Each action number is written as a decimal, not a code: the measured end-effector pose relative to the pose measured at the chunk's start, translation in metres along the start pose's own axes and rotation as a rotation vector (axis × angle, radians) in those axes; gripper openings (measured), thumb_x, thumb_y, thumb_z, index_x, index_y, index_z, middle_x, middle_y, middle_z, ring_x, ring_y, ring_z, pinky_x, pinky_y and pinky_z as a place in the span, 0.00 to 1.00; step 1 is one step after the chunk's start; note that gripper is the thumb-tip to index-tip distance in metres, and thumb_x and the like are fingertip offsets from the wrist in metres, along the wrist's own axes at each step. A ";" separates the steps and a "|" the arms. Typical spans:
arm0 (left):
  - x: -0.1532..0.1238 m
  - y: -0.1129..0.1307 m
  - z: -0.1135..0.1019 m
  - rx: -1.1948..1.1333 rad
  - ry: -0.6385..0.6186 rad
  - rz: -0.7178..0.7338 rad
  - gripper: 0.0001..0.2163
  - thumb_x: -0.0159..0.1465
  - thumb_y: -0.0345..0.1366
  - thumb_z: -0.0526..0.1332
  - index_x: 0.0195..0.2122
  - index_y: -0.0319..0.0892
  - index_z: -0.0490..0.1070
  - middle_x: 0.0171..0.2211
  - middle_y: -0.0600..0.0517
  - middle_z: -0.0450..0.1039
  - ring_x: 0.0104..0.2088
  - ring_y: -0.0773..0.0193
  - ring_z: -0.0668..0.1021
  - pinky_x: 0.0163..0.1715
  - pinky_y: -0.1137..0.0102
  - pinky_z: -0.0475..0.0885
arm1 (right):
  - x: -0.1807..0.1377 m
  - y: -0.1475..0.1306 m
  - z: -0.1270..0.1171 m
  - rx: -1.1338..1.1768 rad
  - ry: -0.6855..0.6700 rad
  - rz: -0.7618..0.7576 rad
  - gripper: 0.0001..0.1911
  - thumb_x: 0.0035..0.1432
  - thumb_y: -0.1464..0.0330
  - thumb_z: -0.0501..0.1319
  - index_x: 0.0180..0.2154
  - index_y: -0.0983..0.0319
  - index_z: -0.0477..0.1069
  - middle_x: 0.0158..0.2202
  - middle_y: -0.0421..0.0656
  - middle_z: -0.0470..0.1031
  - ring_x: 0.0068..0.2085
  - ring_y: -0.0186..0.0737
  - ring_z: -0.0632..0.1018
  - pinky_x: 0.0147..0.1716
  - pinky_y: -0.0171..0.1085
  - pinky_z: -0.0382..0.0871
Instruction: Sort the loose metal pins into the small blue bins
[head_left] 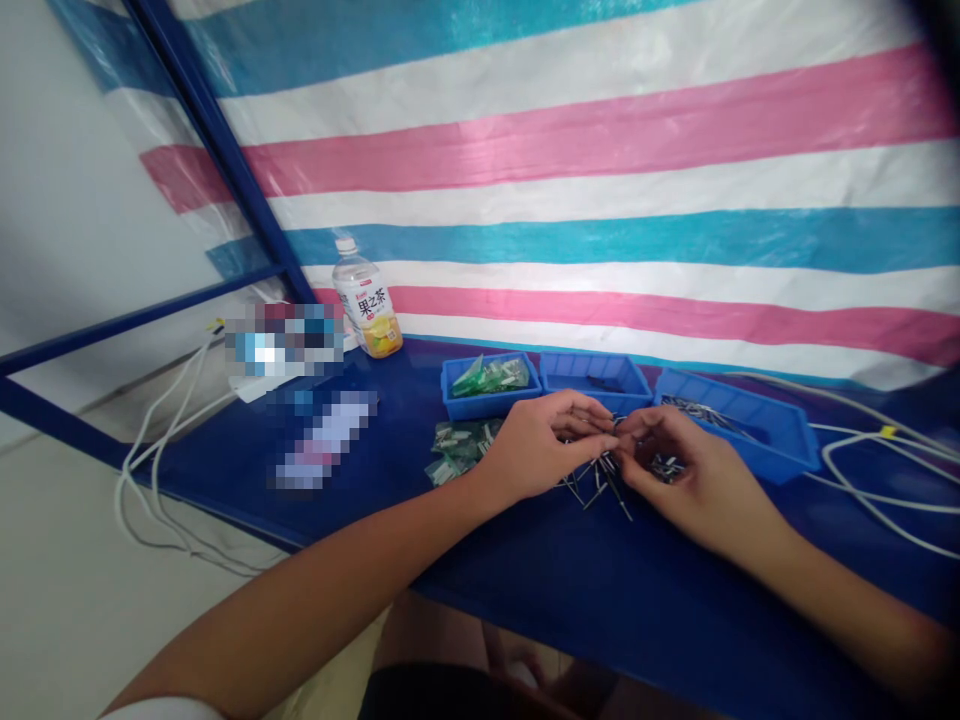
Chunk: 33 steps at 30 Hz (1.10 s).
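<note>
Both hands meet over the blue table (570, 580) near its middle. My left hand (544, 445) has its fingers pinched together on small dark metal pins. My right hand (679, 470) is curled, and a bunch of the same pins (664, 466) shows in its palm. More loose pins (600, 488) lie on the table just below the fingertips. Small clear bags with green print (459, 447) lie left of my left hand.
Three blue trays stand at the back: the left tray (489, 385) holds green-printed bags, the middle tray (595, 378) looks bare, the right tray (739, 422) holds dark pins. A drink bottle (367, 300) stands back left. White cables (870, 470) run on the right, more cables (161, 440) on the left.
</note>
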<state>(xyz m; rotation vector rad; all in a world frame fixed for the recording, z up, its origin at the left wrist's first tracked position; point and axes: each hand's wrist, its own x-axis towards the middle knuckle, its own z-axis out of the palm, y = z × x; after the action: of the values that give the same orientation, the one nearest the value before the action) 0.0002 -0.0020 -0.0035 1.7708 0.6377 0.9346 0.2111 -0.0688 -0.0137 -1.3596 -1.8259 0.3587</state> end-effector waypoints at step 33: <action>0.000 0.001 0.000 0.053 0.029 0.010 0.08 0.66 0.30 0.68 0.46 0.40 0.81 0.43 0.46 0.87 0.44 0.57 0.88 0.50 0.62 0.83 | 0.002 -0.002 -0.005 -0.017 0.013 -0.093 0.07 0.69 0.63 0.64 0.46 0.53 0.80 0.47 0.43 0.83 0.43 0.45 0.84 0.40 0.42 0.79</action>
<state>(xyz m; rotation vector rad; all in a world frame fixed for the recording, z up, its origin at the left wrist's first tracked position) -0.0002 -0.0021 -0.0028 1.8115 0.6775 0.9595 0.2136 -0.0689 -0.0081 -1.2802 -1.8785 0.2855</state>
